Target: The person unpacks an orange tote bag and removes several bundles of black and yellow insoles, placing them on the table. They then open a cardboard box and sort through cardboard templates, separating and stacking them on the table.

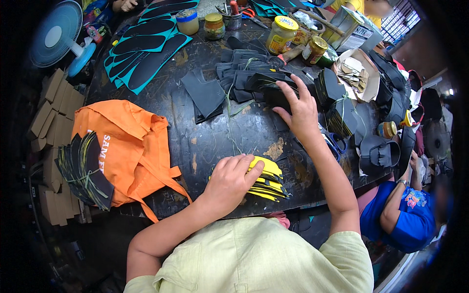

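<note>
Near the table's front edge, my left hand [229, 181] rests over the left end of a stack of yellow-and-black cut pieces [267, 177], fingers curled down on it and thumb along its top. My right hand [304, 108] reaches farther out, thumb and fingers spread, beside piles of black cut pieces [244, 68]. A black piece stands tilted close to its fingertips; no grip on it shows. Left of that pile lie some flat black pieces [202, 93]. Thin green string [229, 105] trails between the pile and the yellow stack.
An orange cloth bag [124, 146] lies left, with a tied black bundle [83, 171] on it. Teal-and-black sole shapes [146, 46], jars [282, 34], blue-handled scissors [336, 144] and a box of beige pieces [355, 73] crowd the table. A person in blue [410, 215] sits right.
</note>
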Motion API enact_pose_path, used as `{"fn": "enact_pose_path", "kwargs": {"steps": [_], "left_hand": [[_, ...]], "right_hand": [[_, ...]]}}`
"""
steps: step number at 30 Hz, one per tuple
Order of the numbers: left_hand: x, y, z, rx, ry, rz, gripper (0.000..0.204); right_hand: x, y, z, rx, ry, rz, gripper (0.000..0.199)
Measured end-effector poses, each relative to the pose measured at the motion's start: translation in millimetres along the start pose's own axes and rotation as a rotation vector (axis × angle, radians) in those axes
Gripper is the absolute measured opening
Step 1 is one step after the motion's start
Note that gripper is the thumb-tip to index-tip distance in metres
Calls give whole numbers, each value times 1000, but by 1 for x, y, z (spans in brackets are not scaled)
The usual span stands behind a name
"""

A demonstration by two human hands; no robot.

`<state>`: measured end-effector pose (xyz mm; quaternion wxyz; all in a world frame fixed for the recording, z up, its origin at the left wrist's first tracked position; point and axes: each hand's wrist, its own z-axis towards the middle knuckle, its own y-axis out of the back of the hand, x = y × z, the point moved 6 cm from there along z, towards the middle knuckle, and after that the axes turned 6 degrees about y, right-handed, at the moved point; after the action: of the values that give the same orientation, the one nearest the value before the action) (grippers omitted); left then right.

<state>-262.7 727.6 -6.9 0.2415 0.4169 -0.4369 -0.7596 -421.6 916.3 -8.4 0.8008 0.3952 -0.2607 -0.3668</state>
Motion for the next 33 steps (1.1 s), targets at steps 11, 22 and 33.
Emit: {"fn": "enact_pose_path", "kwargs": {"steps": [11,22,33], "left_hand": [[1,-1,0,-7,-11,2,52],[0,-1,-2,-18,-17,1,52],[1,0,-3,-20,-5,-8,55]], "right_hand": [[28,11,-31,-32,62,113,56],[33,18,-36,-19,163,55,46],[4,8,7,203,-9,287,90]]}}
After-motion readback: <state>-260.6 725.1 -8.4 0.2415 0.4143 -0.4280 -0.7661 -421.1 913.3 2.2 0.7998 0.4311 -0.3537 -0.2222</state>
